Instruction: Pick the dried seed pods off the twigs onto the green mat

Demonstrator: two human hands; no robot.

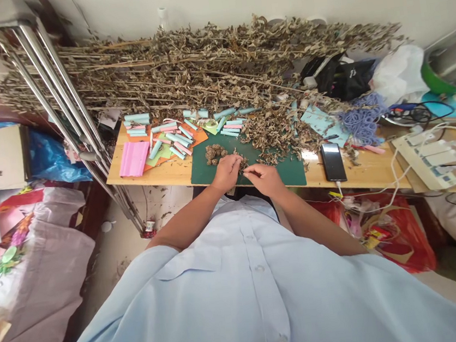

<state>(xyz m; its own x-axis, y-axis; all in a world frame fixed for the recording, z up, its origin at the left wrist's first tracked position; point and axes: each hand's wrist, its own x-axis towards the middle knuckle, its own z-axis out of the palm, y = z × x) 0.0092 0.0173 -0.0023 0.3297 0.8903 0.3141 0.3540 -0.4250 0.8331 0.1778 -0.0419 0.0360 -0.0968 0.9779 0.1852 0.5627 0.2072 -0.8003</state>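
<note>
A dried sprig (243, 162) sits between the left hand (227, 172) and right hand (264, 179), each grip curled, any hold impossible to tell.

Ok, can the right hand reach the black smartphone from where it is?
Probably yes. The right hand is over the green cutting mat; only the mat's edge and bare wooden tabletop lie before the black smartphone, with the dried leaves farther back.

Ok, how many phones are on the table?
1: a black smartphone lying on the wooden table, right of the green cutting mat. Others could be hidden under the dried stalks.
</note>
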